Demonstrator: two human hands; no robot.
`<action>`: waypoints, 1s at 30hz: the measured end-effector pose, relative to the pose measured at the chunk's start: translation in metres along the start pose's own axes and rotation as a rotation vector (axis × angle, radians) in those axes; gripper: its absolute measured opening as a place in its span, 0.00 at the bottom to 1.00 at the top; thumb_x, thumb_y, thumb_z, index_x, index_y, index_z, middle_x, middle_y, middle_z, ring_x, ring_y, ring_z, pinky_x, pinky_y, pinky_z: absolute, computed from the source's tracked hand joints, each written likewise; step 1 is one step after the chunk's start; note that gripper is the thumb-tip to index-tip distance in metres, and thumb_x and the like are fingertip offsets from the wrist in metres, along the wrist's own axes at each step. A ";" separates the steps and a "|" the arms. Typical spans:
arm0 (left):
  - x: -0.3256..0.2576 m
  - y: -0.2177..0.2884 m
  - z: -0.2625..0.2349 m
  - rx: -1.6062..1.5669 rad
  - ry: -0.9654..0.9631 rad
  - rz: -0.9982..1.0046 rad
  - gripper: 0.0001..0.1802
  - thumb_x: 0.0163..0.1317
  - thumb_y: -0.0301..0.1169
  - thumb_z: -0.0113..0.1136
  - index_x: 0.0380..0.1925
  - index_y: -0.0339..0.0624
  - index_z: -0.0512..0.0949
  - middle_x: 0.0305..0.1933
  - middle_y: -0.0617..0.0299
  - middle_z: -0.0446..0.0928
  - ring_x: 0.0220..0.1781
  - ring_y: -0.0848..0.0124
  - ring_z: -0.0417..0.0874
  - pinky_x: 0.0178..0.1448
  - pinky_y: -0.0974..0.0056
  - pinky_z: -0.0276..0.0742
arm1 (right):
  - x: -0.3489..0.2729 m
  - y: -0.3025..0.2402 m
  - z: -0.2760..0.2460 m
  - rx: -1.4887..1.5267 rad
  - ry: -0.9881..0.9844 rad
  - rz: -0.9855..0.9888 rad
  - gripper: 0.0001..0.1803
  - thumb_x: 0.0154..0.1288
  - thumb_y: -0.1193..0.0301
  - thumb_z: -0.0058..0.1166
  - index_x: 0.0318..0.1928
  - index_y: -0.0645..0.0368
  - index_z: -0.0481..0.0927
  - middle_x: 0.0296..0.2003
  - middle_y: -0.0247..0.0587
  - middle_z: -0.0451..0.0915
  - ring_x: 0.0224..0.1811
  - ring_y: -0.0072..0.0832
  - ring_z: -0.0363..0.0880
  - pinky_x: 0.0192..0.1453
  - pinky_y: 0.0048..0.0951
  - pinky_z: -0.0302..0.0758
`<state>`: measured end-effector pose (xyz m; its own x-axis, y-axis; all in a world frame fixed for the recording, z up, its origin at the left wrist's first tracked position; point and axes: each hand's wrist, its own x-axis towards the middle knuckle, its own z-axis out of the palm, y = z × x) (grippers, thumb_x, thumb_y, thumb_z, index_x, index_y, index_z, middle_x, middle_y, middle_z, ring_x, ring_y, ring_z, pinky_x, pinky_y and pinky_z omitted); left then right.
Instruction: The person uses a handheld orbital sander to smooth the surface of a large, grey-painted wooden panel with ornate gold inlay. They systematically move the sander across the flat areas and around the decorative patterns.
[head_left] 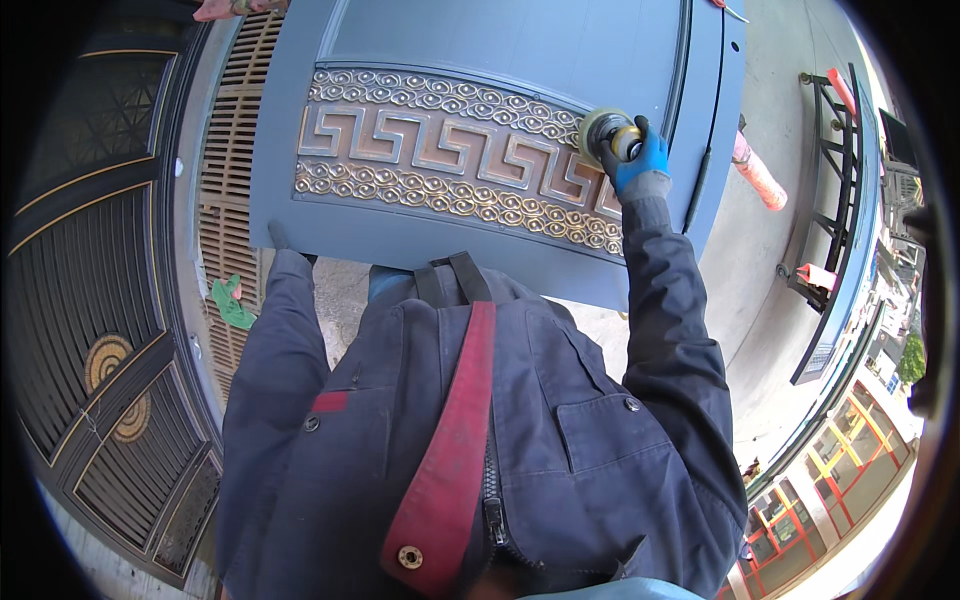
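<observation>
Gripping a round sanding tool, the gloved right hand presses it against the door panel.

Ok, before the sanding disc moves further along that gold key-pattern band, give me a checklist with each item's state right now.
1. Right hand gloved and gripping the disc sander: ok.
2. Disc on the gold ornamental band of the blue door panel: ok.
3. Left hand steadying the panel's near edge: ok, mostly hidden.
4. Panel support underneath: cannot tell.
5. Power cord or hose routing: cannot tell.
6. Green rag away from the disc: ok.
</observation>
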<state>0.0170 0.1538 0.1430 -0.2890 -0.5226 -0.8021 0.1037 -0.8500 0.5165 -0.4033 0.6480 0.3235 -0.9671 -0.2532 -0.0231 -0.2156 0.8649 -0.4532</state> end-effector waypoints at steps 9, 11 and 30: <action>-0.021 0.037 -0.014 0.679 0.230 -0.195 0.54 0.58 0.84 0.47 0.73 0.60 0.70 0.70 0.64 0.79 0.69 0.57 0.77 0.74 0.41 0.64 | -0.096 -0.031 -0.003 0.563 -0.098 0.236 0.50 0.55 0.66 0.77 0.74 0.71 0.64 0.65 0.60 0.75 0.66 0.44 0.79 0.70 0.37 0.77; -0.015 0.043 -0.035 0.761 0.192 -0.215 0.51 0.61 0.80 0.52 0.73 0.57 0.70 0.67 0.62 0.80 0.63 0.58 0.81 0.67 0.42 0.69 | -0.115 -0.029 0.004 0.561 -0.147 0.273 0.49 0.55 0.65 0.77 0.73 0.70 0.65 0.64 0.59 0.76 0.65 0.42 0.80 0.69 0.37 0.78; 0.008 0.138 -0.068 1.200 -0.165 0.763 0.31 0.73 0.38 0.66 0.70 0.35 0.71 0.61 0.52 0.78 0.56 0.64 0.80 0.60 0.60 0.76 | -0.159 -0.253 0.106 0.299 -0.143 0.010 0.44 0.53 0.59 0.76 0.70 0.55 0.74 0.61 0.56 0.76 0.63 0.52 0.80 0.68 0.44 0.78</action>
<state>0.0938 0.0283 0.1875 -0.6438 -0.7336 -0.2175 -0.5477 0.2432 0.8006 -0.1804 0.4238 0.3475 -0.9357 -0.3222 -0.1436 -0.1370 0.7071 -0.6937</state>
